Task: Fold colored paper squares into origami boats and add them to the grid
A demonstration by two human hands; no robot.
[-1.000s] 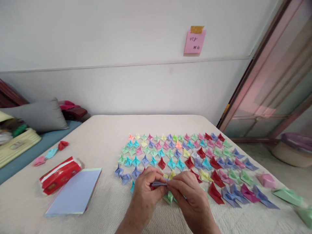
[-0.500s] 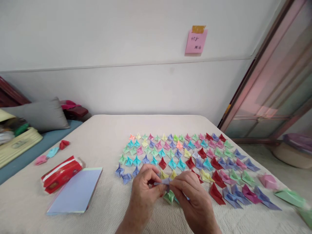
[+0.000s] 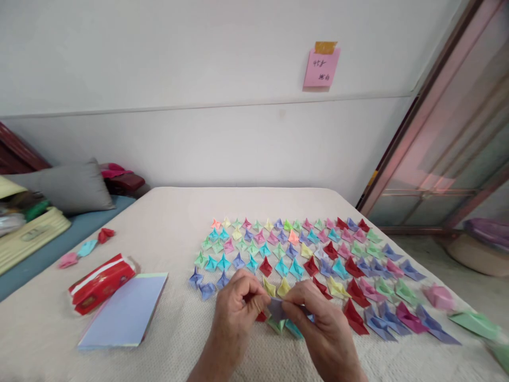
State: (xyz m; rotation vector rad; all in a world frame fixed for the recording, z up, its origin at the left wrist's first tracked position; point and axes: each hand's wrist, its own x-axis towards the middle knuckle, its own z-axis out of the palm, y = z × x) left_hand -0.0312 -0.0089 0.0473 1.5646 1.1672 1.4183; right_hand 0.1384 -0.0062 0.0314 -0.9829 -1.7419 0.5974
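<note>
Between my two hands is a small folded piece of purple paper [image 3: 277, 308], raised above the table. My left hand [image 3: 238, 307] pinches its left end between thumb and forefinger. The right end is pinched by my right hand [image 3: 318, 323], whose fingers hide part of the fold. Just beyond and beneath my hands lie rows of small folded paper boats [image 3: 296, 269] in turquoise, red, yellow, green, pink and purple. A green paper boat [image 3: 277, 325] and a turquoise one [image 3: 294, 330] show partly under my fingers.
A stack of light purple paper sheets [image 3: 123, 313] lies at the left, against a red tissue packet [image 3: 101, 283]. Beyond it sit a few folded papers [image 3: 86, 248]. Larger paper shapes [image 3: 475, 323] lie at the right edge. A white wall [image 3: 222, 143] rises behind the table.
The purple paper has turned between my fingers and now shows a broader face. My right hand has shifted slightly right and down; the other things lie as before.
</note>
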